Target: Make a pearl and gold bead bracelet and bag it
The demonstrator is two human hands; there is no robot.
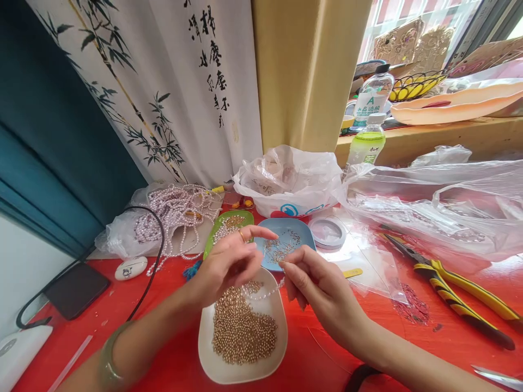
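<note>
Right hand (321,286) pinches bead strand (265,297); left hand (231,262) loosely curled, hold unclear. Strand likely light, limp, slippery; best pinched near its end.

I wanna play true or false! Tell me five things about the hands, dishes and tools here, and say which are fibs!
1. Gold beads lie in the white dish. True.
2. A strand of pale beads reaches to the right hand. True.
3. The right hand holds the pliers. False: the pliers lie on the red table.
4. The green dish is empty. False: beads lie in the green dish.
5. The bangle is on the left arm. True.
</note>
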